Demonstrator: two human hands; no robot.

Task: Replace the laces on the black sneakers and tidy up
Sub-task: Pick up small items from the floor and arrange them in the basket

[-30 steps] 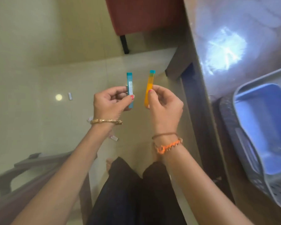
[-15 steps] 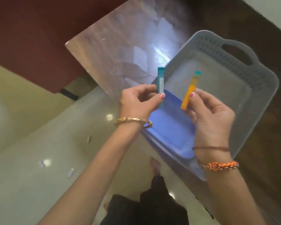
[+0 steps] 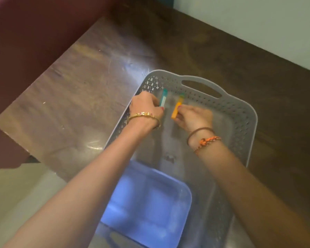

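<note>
Tidy-up step: left hand (image 3: pixel 147 106) pinches the teal strip (image 3: pixel 163 99) and right hand (image 3: pixel 193 117) the orange strip (image 3: pixel 175 111), both low inside the grey perforated basket (image 3: pixel 240 111) toward its handle end; I'd lay them flat on the basket floor before letting go, sneakers unseen.

In front of me: glossy dark wooden table (image 3: pixel 89 83), a maroon chair (image 3: pixel 25 42) at its left edge, pale wall (image 3: pixel 258 24) behind, light floor tiles (image 3: pixel 16 194) below. My wrists carry a gold bangle (image 3: pixel 143 116) and an orange braided bracelet (image 3: pixel 207 142).
</note>
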